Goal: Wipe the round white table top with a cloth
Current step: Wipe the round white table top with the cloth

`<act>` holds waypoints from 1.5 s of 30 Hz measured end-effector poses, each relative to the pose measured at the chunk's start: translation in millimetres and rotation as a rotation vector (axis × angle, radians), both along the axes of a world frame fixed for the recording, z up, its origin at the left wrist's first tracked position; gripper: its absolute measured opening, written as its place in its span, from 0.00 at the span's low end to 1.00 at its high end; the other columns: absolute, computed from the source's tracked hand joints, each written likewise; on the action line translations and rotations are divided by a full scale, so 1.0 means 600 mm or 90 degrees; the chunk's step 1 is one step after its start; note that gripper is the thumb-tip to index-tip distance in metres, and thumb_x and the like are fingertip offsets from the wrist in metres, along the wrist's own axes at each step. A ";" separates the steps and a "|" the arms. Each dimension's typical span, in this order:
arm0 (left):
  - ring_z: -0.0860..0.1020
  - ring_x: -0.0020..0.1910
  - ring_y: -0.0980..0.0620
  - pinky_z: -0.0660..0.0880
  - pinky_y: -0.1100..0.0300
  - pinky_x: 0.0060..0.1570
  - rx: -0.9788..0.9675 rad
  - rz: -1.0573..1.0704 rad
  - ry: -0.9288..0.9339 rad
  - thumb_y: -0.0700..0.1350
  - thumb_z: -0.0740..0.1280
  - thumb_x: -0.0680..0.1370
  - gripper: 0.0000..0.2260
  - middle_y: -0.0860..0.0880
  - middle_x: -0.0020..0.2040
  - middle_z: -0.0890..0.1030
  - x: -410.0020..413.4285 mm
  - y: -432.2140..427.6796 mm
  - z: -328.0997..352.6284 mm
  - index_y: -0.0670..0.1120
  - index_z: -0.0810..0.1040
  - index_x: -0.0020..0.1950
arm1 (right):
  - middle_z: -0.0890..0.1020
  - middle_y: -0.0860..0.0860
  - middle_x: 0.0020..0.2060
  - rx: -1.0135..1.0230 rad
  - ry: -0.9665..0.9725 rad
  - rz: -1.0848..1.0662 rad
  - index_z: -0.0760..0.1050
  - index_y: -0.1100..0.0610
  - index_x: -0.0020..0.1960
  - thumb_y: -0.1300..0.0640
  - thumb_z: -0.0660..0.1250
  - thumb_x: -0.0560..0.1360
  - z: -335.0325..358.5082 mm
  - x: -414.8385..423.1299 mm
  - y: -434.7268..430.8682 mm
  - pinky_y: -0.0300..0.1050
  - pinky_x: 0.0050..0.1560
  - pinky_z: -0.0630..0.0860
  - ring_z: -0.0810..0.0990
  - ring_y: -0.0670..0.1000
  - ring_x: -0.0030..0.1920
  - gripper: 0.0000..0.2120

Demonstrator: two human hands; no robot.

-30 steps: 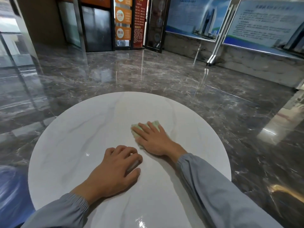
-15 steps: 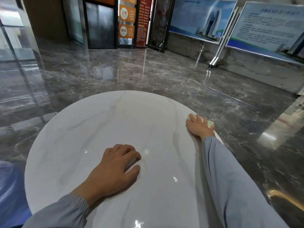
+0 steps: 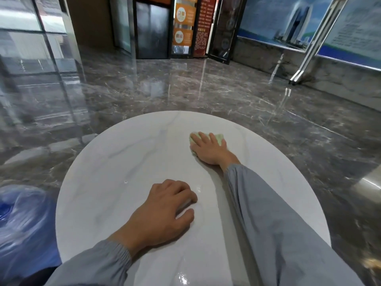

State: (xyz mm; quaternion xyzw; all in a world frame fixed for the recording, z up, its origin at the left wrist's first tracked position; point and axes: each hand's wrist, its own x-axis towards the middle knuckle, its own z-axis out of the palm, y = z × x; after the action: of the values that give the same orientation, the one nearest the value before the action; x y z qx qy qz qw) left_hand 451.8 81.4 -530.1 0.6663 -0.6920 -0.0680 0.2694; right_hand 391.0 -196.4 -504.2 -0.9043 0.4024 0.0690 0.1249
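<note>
The round white table top [image 3: 123,162] with faint grey veins fills the middle of the head view. A small pale green cloth [image 3: 218,139] lies on its far part, right of centre. My right hand [image 3: 210,149] presses flat on the cloth with straight fingers, the arm stretched forward in a grey-blue sleeve. My left hand [image 3: 162,211] rests on the near middle of the table, fingers loosely curled on the surface, holding nothing.
Dark glossy marble floor [image 3: 206,93] surrounds the table. A blue water jug [image 3: 22,221], blurred, stands low at the left beside the table edge. Display boards [image 3: 288,21] on metal stands and a dark doorway [image 3: 152,27] line the far wall.
My right hand has slid the cloth from the table's right edge back leftward onto the far middle of the top. The left hand has stayed in place.
</note>
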 end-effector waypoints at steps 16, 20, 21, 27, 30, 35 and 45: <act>0.65 0.68 0.61 0.57 0.59 0.64 0.031 0.014 -0.031 0.64 0.57 0.78 0.17 0.65 0.64 0.71 -0.001 -0.005 0.006 0.62 0.75 0.64 | 0.43 0.37 0.83 -0.021 0.053 -0.219 0.42 0.33 0.82 0.37 0.45 0.86 -0.009 -0.436 0.039 0.63 0.79 0.40 0.40 0.49 0.83 0.26; 0.67 0.67 0.58 0.57 0.58 0.64 0.026 0.014 -0.027 0.63 0.58 0.77 0.17 0.64 0.63 0.72 -0.003 -0.005 -0.002 0.62 0.76 0.63 | 0.44 0.38 0.83 -0.011 0.056 -0.254 0.43 0.34 0.82 0.31 0.40 0.81 -0.009 -0.391 -0.058 0.68 0.79 0.40 0.40 0.51 0.84 0.31; 0.67 0.67 0.57 0.57 0.58 0.64 0.026 0.016 -0.023 0.63 0.58 0.77 0.17 0.63 0.62 0.72 -0.004 -0.004 -0.003 0.62 0.76 0.63 | 0.44 0.39 0.84 -0.011 0.057 -0.257 0.43 0.34 0.83 0.33 0.40 0.81 -0.010 -0.372 -0.078 0.69 0.78 0.41 0.40 0.53 0.84 0.30; 0.66 0.66 0.61 0.54 0.64 0.65 0.022 0.014 0.003 0.62 0.58 0.77 0.16 0.65 0.61 0.71 -0.011 0.003 0.000 0.61 0.75 0.63 | 0.44 0.41 0.84 0.006 0.032 -0.268 0.46 0.34 0.82 0.36 0.44 0.83 0.008 -0.252 -0.168 0.73 0.76 0.40 0.41 0.55 0.84 0.29; 0.64 0.67 0.62 0.53 0.65 0.68 0.009 0.011 0.014 0.61 0.58 0.78 0.15 0.65 0.61 0.70 -0.014 0.002 0.000 0.62 0.74 0.63 | 0.43 0.41 0.84 0.003 0.044 -0.258 0.45 0.33 0.82 0.35 0.43 0.82 0.017 -0.203 -0.207 0.72 0.77 0.41 0.41 0.55 0.84 0.28; 0.62 0.68 0.62 0.54 0.64 0.69 0.005 0.010 0.019 0.61 0.58 0.78 0.15 0.65 0.61 0.69 -0.008 -0.004 0.001 0.61 0.73 0.63 | 0.48 0.40 0.84 -0.011 0.029 -0.136 0.52 0.34 0.80 0.37 0.43 0.84 0.019 -0.086 -0.191 0.72 0.77 0.41 0.44 0.57 0.84 0.24; 0.65 0.66 0.59 0.58 0.61 0.67 0.030 0.007 0.004 0.62 0.55 0.77 0.18 0.62 0.62 0.71 -0.007 -0.007 0.011 0.59 0.75 0.62 | 0.41 0.39 0.83 -0.028 0.037 0.083 0.40 0.33 0.82 0.36 0.42 0.85 -0.002 -0.032 0.011 0.70 0.77 0.37 0.38 0.53 0.83 0.27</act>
State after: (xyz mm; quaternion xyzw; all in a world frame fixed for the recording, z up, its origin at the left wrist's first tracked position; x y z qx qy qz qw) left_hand 447.6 77.3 -523.2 0.6762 -0.6856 -0.0845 0.2560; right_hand 372.1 -189.9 -505.3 -0.9286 0.3476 0.0948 0.0885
